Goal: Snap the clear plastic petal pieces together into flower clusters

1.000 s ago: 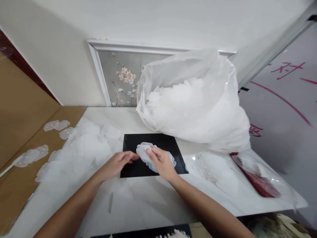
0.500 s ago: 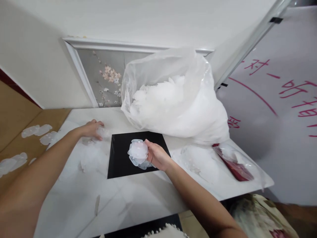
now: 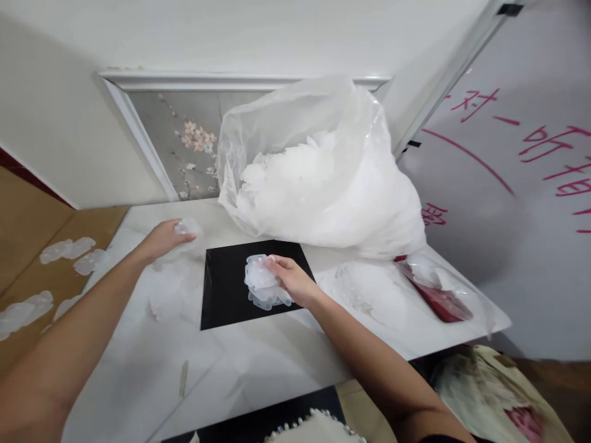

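Over the table's left part, my left hand [image 3: 167, 237] is closed on a thin translucent plastic piece [image 3: 187, 227]. My right hand [image 3: 290, 278], also closed, pinches a small stack of scalloped translucent plastic pieces [image 3: 261, 274] above the black mat [image 3: 224, 295]. More of the same pieces [image 3: 270, 298] lie under that stack on the mat. Behind my hands, a large clear plastic bag [image 3: 369, 203] stands with its mouth towards the left, full of many white translucent pieces [image 3: 295, 172]. What exactly the pieces are, I cannot tell.
Loose pieces [image 3: 168, 292] are spread on the white marbled table [image 3: 133, 375] beside my left forearm. Others rest on brown cardboard [image 3: 28, 258] at the left. Right of the mat lie more pieces [image 3: 364, 289] and a red packet in clear wrap [image 3: 443, 304]. A whiteboard [image 3: 484, 258] stands at the right.
My left hand has come up slightly from the loose pieces, with a piece held at its fingertips. My right hand's stack has shifted a little and shows more of the pieces beneath. The view has tilted slightly.
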A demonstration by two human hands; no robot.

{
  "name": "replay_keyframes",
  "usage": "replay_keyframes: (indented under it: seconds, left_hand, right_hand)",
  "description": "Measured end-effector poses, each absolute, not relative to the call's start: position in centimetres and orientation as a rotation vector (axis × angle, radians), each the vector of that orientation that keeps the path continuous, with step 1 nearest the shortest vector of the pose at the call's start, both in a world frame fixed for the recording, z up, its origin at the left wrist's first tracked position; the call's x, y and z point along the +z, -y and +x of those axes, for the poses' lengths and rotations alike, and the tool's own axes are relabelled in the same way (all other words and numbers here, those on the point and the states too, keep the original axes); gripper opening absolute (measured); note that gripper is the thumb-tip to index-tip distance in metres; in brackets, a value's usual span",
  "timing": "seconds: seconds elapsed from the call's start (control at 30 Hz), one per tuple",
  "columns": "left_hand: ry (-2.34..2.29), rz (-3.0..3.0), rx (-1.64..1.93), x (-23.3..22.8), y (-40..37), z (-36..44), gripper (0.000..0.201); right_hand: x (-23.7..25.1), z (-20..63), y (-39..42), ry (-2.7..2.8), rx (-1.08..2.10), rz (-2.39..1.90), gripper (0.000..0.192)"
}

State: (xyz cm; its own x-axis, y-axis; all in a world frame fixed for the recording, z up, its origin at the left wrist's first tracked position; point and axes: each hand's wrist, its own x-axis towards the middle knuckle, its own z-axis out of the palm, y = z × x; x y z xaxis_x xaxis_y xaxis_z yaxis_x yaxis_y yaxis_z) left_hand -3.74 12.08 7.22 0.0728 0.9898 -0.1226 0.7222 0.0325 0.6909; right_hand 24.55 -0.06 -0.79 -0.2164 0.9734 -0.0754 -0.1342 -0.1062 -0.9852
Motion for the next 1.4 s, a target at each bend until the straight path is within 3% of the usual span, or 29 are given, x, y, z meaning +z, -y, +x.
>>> replay_keyframes:
  seconds: [0.07,0.2,0.33,0.4,0.57,0.63,0.8,1.03,1.27,1.4]
  left_hand:
    - [-1.606,1.536,0.758,6.9,-9.8,-2.6,0.046]
    - [-1.344,0.978,0.942,4.8,-4.2,0.2,0.047]
    - [-1.201,0.795,0.886,2.8,-0.6,1.6,0.037]
    - [-1.178,0.791,0.88,2.3,0.1,1.8,0.035]
    - [-1.093,0.811,0.866,1.7,0.6,1.7,0.038]
    - [-1.093,0.772,0.874,1.5,0.6,1.6,0.04]
    - [-1.041,0.667,0.893,1.2,0.4,0.7,0.032]
    - [-1.019,0.671,0.88,1.3,0.3,0.2,0.031]
    - [-1.017,0.634,0.878,1.4,0.4,0.4,0.028]
    - [-1.054,0.604,0.868,1.8,0.4,0.5,0.023]
  right_hand:
    - [-0.9,25.0,0.1,1.458,1.183,-1.249,0.021]
    - [-1.1,25.7,0.2,1.852,0.624,-1.521,0.036]
    - [-0.8,25.4,0.4,1.917,0.249,-1.569,0.028]
    - [-0.5,24.6,0.8,1.888,0.321,-1.421,0.027]
    - [-0.8,21.6,1.5,1.594,1.156,-1.009,0.046]
    - [-1.3,21.0,1.4,1.433,1.311,-0.938,0.044]
    - [-1.7,21.4,1.0,1.339,1.263,-0.967,0.029]
    - [-1.7,22.2,1.3,1.357,1.253,-0.943,0.025]
    - [-1.4,22.2,1.6,1.496,1.264,-0.827,0.051]
    - [-1.2,22.3,1.7,1.639,1.162,-0.855,0.053]
